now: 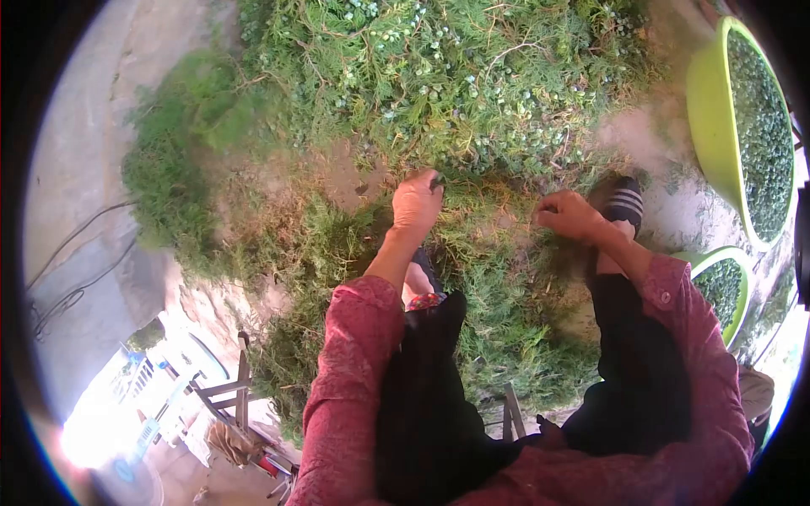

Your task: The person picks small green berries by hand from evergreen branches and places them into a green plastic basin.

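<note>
My left hand (417,202) is closed over the greenery between my feet. A dark green sprig (462,180) shows at its fingertips. To its right, my right hand (571,215) has its fingers curled together near my shoe; what they hold, if anything, is too small to tell. Ahead of both hands lies a big heap of cut evergreen branches (413,76) with scaly leaves and small pale blue-green cones. More loose green foliage (506,295) covers the ground below and between my legs.
At the right stand a large lime-green tub (710,110) and a smaller green tub (742,259), both holding small green pieces. A black cable (80,236) lies on the concrete at left. Wooden legs (242,379) and assorted items stand at lower left.
</note>
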Demonstrator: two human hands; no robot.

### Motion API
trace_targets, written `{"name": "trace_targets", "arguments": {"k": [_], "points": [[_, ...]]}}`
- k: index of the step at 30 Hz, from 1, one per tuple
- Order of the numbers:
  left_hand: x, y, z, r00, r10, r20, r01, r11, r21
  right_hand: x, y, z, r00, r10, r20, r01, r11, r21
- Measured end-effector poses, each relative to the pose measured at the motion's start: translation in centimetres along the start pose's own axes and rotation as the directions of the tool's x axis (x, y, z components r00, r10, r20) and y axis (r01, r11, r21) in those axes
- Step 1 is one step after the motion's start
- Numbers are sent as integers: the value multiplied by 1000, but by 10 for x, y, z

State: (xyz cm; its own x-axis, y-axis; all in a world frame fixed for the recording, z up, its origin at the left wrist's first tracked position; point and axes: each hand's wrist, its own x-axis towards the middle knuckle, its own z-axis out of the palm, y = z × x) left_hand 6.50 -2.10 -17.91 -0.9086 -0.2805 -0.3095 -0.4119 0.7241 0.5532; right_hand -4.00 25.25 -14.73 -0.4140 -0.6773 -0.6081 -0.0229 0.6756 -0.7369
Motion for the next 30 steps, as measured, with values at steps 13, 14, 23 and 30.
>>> {"name": "trace_targets", "arguments": {"k": [13, 14, 23, 30], "points": [[13, 14, 5, 968, -246, 46, 244, 968, 56, -2, -3, 6, 997, -71, 42, 69, 997, 26], [13, 11, 7, 979, -204, -13, 204, 977, 67, -2, -1, 6, 997, -70, 40, 69, 997, 24], [-34, 84, -9, 1000, 24, 12, -18, 935, -353, 1, -50, 1, 913, 203, 355, -402, 609, 684], [-32, 82, -5, 940, 336, 63, -332, 941, -59, 13, -6, 11, 898, 106, 428, -434, 388, 813]]}}
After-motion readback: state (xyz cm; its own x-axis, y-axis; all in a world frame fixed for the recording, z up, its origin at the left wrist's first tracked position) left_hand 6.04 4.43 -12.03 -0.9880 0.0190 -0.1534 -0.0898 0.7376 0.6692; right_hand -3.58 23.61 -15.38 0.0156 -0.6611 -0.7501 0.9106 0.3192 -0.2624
